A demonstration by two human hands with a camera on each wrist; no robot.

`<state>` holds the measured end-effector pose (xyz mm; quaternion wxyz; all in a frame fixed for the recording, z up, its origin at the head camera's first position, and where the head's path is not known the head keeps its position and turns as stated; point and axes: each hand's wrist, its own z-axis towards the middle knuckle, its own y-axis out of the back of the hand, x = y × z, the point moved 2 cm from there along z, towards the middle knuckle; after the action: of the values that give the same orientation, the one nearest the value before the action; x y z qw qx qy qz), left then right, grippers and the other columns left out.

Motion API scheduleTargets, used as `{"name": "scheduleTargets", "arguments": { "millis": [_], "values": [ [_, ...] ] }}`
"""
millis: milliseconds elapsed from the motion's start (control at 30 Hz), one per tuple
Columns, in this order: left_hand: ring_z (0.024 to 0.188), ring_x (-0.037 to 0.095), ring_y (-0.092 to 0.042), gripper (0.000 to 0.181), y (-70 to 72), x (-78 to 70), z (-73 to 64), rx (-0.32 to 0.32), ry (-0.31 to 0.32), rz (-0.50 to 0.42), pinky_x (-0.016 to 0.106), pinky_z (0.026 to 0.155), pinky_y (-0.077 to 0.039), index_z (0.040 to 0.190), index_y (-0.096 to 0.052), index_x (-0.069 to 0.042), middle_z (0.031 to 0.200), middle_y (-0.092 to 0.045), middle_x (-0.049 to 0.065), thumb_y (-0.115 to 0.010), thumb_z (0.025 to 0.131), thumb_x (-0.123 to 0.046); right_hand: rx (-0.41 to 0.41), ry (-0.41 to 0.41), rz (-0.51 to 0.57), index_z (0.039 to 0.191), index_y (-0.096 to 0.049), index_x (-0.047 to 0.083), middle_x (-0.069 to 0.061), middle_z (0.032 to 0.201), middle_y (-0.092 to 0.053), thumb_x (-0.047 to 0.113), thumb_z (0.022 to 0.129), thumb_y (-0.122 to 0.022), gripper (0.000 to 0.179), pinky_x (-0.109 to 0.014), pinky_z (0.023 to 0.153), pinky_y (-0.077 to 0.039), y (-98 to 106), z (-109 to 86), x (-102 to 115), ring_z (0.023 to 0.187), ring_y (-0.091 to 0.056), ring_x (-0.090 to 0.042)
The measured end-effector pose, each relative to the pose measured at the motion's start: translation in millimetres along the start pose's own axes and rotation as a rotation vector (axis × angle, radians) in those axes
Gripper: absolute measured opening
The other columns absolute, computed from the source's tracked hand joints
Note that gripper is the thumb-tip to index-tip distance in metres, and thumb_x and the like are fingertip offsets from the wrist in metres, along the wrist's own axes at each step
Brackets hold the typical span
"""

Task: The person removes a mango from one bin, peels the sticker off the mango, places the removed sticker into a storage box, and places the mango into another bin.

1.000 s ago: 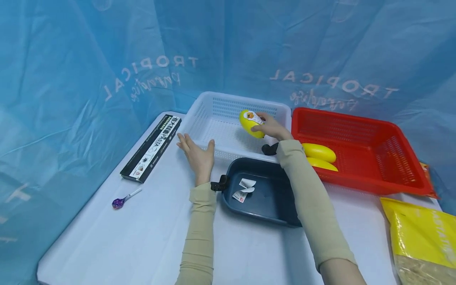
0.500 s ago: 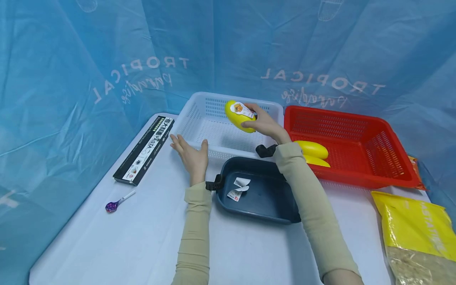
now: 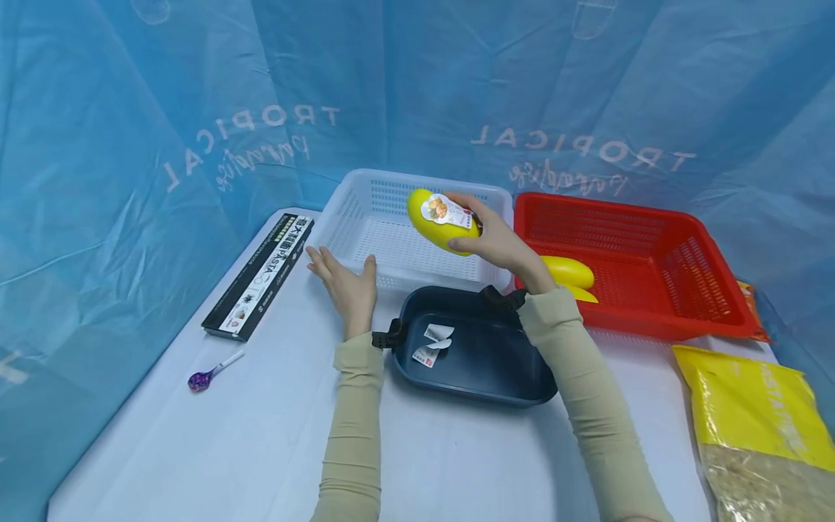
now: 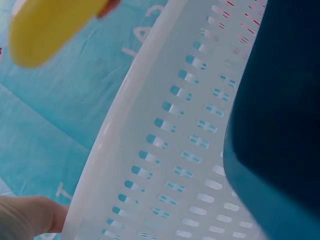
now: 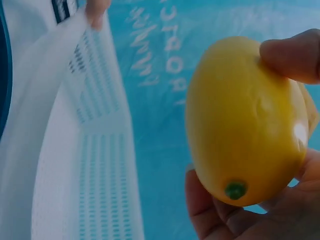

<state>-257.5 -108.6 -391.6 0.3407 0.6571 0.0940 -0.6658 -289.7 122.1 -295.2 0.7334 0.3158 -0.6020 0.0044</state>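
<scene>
My right hand (image 3: pixel 499 239) grips a yellow mango (image 3: pixel 438 221) with a white picture label, holding it above the white basket (image 3: pixel 417 274). In the right wrist view the thumb presses one side of the mango (image 5: pixel 240 120) and the other fingers curl behind it; its green stem nub faces the camera. My left hand (image 3: pixel 347 290) has its fingers spread at the front left corner of the white basket. Up close in the left wrist view, part of that hand (image 4: pixel 30 215) meets the basket's rim (image 4: pixel 117 105); its other fingers are out of sight there.
A dark blue tub (image 3: pixel 483 362) with paper labels (image 3: pixel 432 344) stands before the white basket. The red basket (image 3: pixel 633 319) at right holds yellow mangoes (image 3: pixel 569 272). A black pasta box (image 3: pixel 257 279) and a lollipop (image 3: pixel 212 371) lie left, a yellow bag (image 3: pixel 759 428) right.
My right hand has lifted the mango up from inside the white basket and drawn it back, turning its label more toward the head camera. The left hand stays at the basket corner.
</scene>
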Motion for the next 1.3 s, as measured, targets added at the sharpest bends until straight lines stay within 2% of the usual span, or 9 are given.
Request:
{"name": "scheduleTargets", "arguments": {
  "millis": [300,600,967,1300],
  "values": [
    [0.151,0.030,0.011,0.091,0.1,-1.2,-0.8,0.006,-0.003,-0.003,0.043,0.122,-0.016,0.154,-0.009,0.000,0.165,0.008,0.006,-0.067,0.090,-0.026,0.041,0.046,0.053,0.149,-0.032,0.018,-0.010,0.139,-0.040,0.008,0.081,-0.071,0.080,-0.024,0.081,-0.053,0,-46.7,11,0.117,-0.040,-0.024],
    [0.151,0.034,0.009,0.090,1.5,-0.3,-1.7,0.001,-0.018,0.016,0.045,0.123,-0.009,0.154,-0.010,0.000,0.165,0.008,0.008,-0.067,0.090,-0.027,0.001,0.024,-0.042,0.147,-0.036,0.023,-0.009,0.135,-0.044,0.013,0.078,-0.074,0.079,-0.028,0.082,-0.054,-12,-85.2,4,0.116,-0.044,-0.025],
    [0.150,0.034,0.011,0.092,1.1,1.7,-0.8,0.000,-0.021,0.026,0.046,0.123,-0.007,0.154,-0.009,0.000,0.164,0.007,0.009,-0.067,0.089,-0.027,0.010,0.005,0.009,0.147,-0.036,0.020,-0.012,0.134,-0.042,0.009,0.078,-0.075,0.080,-0.025,0.080,-0.056,-22,-114.8,-9,0.118,-0.041,-0.027],
    [0.150,0.035,0.012,0.091,0.6,-0.7,-1.1,-0.004,-0.039,0.054,0.047,0.123,-0.005,0.154,-0.011,0.002,0.164,0.005,0.012,-0.067,0.089,-0.029,-0.033,0.001,-0.007,0.146,-0.038,0.018,-0.012,0.135,-0.043,0.011,0.076,-0.076,0.079,-0.026,0.081,-0.056,-29,-135.6,-17,0.120,-0.041,-0.028]
  ]
}}
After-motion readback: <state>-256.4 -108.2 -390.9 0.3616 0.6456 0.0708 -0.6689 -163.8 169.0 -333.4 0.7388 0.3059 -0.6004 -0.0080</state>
